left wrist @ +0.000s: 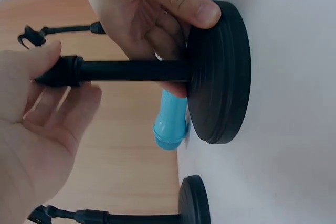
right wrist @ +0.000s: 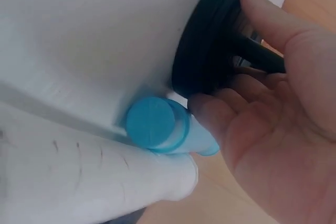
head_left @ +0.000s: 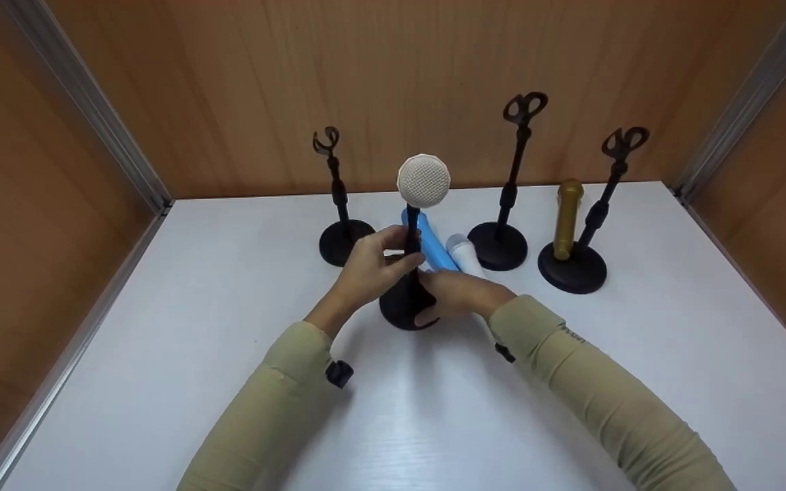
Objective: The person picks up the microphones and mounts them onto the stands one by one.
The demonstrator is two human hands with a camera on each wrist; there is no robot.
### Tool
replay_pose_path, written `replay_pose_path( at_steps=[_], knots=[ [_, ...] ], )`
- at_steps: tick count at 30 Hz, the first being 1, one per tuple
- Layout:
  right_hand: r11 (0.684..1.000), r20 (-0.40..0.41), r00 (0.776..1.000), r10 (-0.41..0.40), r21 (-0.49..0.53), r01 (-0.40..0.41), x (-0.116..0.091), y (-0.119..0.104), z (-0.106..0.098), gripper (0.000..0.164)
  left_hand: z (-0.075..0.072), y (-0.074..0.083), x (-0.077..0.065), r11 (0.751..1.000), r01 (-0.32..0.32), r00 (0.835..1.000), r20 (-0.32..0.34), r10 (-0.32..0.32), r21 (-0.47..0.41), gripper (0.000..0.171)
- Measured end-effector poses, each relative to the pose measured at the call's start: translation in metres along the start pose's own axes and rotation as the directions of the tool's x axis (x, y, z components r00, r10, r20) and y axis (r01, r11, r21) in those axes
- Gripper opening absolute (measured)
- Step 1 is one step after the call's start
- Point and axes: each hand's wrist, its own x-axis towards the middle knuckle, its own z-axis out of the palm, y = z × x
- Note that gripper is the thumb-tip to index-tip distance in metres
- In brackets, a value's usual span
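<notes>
Wooden wall: the panel stands behind the far edge of your table
White table: its bare top spreads to both sides of your work
Held stand: the black stand is near the table's middle, between your hands; whether its base lies flat or is slightly raised, you cannot tell from here
Other stands: the left stand, the tall stand and the far-right stand carry bare clips
Left hand: yours pinches the held stand's pole at the collar
Right hand: yours grips the base, thumb at its rim
Loose microphones: the blue one and white one lie just beside your right hand, the gold one by the far-right stand
Mounted head: a white mesh head tops the held stand
Step in hand: you seem to be steadying or placing the loaded stand
Next move: it likely calls for keeping the pole upright and the base clear of the blue microphone
</notes>
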Motion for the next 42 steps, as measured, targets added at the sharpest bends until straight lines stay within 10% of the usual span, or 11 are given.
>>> replay_pose_path(
  at_steps=[3,11,22,28,42],
  knots=[
    [0.996,-0.049,0.998,-0.044,-0.083,0.040,-0.008,0.001,-0.004,0.051,0.001,0.005,-0.010,0.981,0.028,0.999,0.017,-0.032,0.190,0.041],
    [0.982,-0.197,0.972,-0.131,-0.160,0.100,-0.031,-0.002,-0.002,0.024,0.007,0.002,-0.034,0.819,0.054,0.946,0.233,-0.225,0.572,0.038],
    [0.969,-0.216,0.962,-0.166,-0.216,0.118,-0.027,-0.002,0.011,0.018,0.019,-0.011,-0.042,0.788,-0.051,0.943,0.291,-0.165,0.613,0.038],
    [0.955,-0.241,0.957,-0.161,-0.283,0.089,-0.018,-0.004,0.011,0.019,0.021,-0.015,-0.041,0.717,-0.082,0.950,0.271,-0.154,0.692,0.038],
    [0.933,-0.230,0.967,-0.113,-0.359,0.023,0.019,-0.010,0.001,0.022,0.010,-0.031,-0.016,0.664,-0.025,0.964,0.194,-0.182,0.748,0.036]
  ],
)
